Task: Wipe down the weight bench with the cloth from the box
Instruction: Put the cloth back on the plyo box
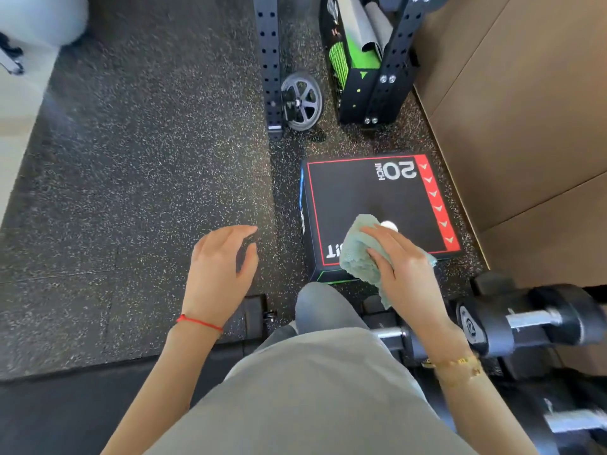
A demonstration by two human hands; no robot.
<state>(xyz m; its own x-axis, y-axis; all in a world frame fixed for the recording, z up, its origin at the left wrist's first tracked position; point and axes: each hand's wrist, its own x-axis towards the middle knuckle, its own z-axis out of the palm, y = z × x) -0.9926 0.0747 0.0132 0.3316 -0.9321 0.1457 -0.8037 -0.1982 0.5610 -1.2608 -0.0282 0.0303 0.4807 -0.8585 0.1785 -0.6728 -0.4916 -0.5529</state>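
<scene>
The cloth, pale green and bunched, is gripped in the right hand, whose fingers curl over it, above the near edge of the black box marked "20 INCH". The left hand hovers over the speckled floor, fingers loosely curled and holding nothing. Dumbbells lie to the right.

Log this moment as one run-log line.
stage: cloth pickup | right hand: grips cloth over black box | left hand: empty, above floor | bench: not in view
</scene>
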